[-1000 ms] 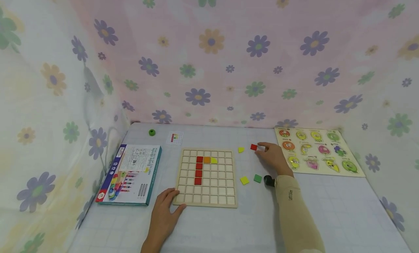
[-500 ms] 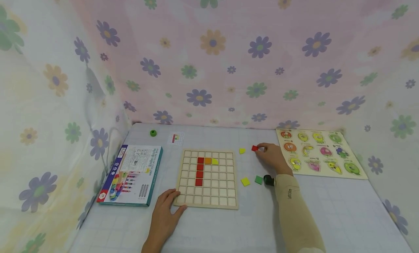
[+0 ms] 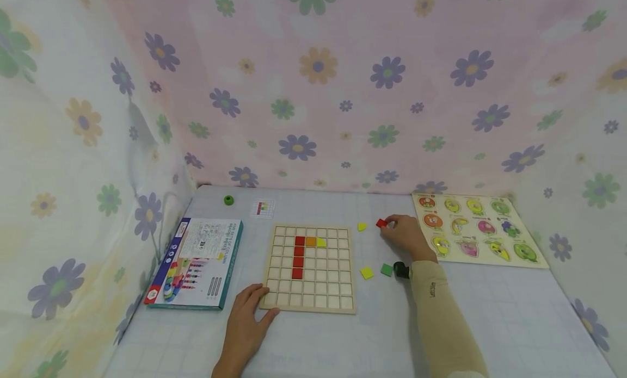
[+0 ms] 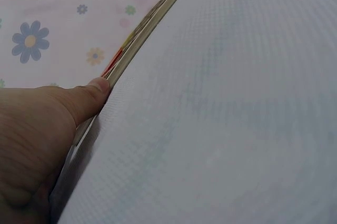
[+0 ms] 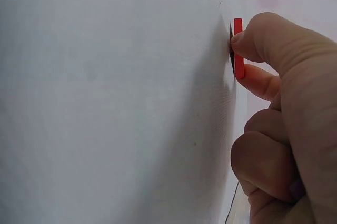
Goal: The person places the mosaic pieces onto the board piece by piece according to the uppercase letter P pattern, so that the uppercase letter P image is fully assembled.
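Note:
My right hand (image 3: 407,237) pinches a red square tile (image 3: 381,223) by its edge, right of the grid board. In the right wrist view, the thumb and a finger hold this red tile (image 5: 238,50) close over the white cloth, its shadow beside it. At the front left corner of the wooden grid board (image 3: 320,285) rests my left hand (image 3: 246,326), fingers along the left side, thumb at the front edge. The left wrist view shows that thumb (image 4: 87,98) against the board's rim. On the board, a column of red tiles (image 3: 298,251) meets an orange tile (image 3: 311,241) and a yellow quarter-round tile (image 3: 321,242).
Two yellow pieces (image 3: 367,272), a green square (image 3: 386,270) and a dark rounded object (image 3: 401,270) lie right of the board. A pattern card (image 3: 263,208) and green bead (image 3: 228,200) lie behind it. A boxed set (image 3: 196,264) stands left, a fruit puzzle board (image 3: 480,231) right.
The right hand's fingers have closed in on the red tile, which has turned slightly. The left hand stays at the board's corner, and the tiles on the board are unchanged.

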The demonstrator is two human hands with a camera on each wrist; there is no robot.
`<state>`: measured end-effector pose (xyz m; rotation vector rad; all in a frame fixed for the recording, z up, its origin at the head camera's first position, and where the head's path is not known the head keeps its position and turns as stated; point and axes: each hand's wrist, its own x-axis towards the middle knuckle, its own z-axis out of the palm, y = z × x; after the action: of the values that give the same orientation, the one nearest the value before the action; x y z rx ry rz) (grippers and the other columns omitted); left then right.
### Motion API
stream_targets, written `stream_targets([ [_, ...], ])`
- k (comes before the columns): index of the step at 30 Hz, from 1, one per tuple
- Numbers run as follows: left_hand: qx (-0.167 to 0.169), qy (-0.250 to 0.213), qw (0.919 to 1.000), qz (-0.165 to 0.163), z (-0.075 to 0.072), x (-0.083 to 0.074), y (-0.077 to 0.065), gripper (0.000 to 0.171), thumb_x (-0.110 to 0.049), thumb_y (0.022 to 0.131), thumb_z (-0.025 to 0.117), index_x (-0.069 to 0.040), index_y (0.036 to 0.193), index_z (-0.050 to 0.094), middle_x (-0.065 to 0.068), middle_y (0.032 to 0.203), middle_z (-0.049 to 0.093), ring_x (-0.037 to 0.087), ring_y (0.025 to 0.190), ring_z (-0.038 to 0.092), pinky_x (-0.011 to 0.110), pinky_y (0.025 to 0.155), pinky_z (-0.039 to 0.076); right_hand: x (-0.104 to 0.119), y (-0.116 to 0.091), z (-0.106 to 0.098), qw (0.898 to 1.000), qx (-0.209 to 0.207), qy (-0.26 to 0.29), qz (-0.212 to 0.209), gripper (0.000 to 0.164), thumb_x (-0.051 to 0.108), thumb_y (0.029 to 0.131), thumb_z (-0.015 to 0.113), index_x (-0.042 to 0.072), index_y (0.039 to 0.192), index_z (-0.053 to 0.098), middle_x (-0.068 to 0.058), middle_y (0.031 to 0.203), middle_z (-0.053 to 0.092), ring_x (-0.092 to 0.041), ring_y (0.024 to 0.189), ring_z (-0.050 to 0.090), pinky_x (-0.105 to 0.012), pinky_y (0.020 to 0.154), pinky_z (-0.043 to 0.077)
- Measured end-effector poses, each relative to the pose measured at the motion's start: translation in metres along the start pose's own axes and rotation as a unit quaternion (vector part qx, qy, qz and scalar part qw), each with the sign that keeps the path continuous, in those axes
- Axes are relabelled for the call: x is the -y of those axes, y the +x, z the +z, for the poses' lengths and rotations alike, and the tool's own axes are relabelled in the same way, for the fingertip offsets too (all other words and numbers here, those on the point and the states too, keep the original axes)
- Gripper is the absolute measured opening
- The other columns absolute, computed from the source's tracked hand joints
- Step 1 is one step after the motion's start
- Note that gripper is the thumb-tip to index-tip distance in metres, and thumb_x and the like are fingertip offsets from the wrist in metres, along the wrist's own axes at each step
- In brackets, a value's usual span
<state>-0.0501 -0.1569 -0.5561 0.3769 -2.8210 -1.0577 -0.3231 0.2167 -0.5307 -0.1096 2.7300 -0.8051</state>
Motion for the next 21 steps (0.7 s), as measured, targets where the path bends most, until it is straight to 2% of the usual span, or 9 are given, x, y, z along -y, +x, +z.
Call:
stream_targets([
  [3, 0.003, -0.001, 1.0000, -0.002, 0.000, -0.001, 0.000, 0.052, -0.029, 0.084, 0.085, -0.017, 0.131, 0.066, 0.002, 0.144, 0.055, 0.028, 0.142, 0.046, 0.049, 0.118, 0.045, 0.000, 0.000, -0.001, 1.000, -0.004, 0.001, 0.002, 0.045, 0.032, 0.091, 0.064, 0.007, 0.129, 0.067, -0.009, 0.087, 0.062, -0.024, 0.081, 0.054, -0.030, 0.063, 0.042],
  [10, 0.004, -0.001, 1.0000, -0.002, 0.000, 0.000, -0.001, 0.052, -0.029, 0.084, 0.085, -0.017, 0.131, 0.066, 0.002, 0.144, 0.055, 0.027, 0.142, 0.046, 0.048, 0.118, 0.045, 0.003, -0.005, -0.006, 1.000, -0.020, -0.006, -0.012, 0.047, 0.036, 0.092, 0.065, 0.008, 0.130, 0.066, -0.013, 0.096, 0.066, -0.023, 0.077, 0.056, -0.027, 0.060, 0.044],
  [21, 0.005, -0.007, 1.0000, -0.003, -0.002, 0.000, -0.001, 0.053, -0.030, 0.084, 0.085, -0.017, 0.132, 0.065, 0.001, 0.145, 0.054, 0.027, 0.143, 0.045, 0.048, 0.119, 0.044, 0.025, -0.029, -0.004, 0.998, -0.049, -0.015, -0.034, 0.042, 0.033, 0.093, 0.066, 0.008, 0.127, 0.067, -0.007, 0.077, 0.056, -0.019, 0.062, 0.051, -0.027, 0.051, 0.040],
])
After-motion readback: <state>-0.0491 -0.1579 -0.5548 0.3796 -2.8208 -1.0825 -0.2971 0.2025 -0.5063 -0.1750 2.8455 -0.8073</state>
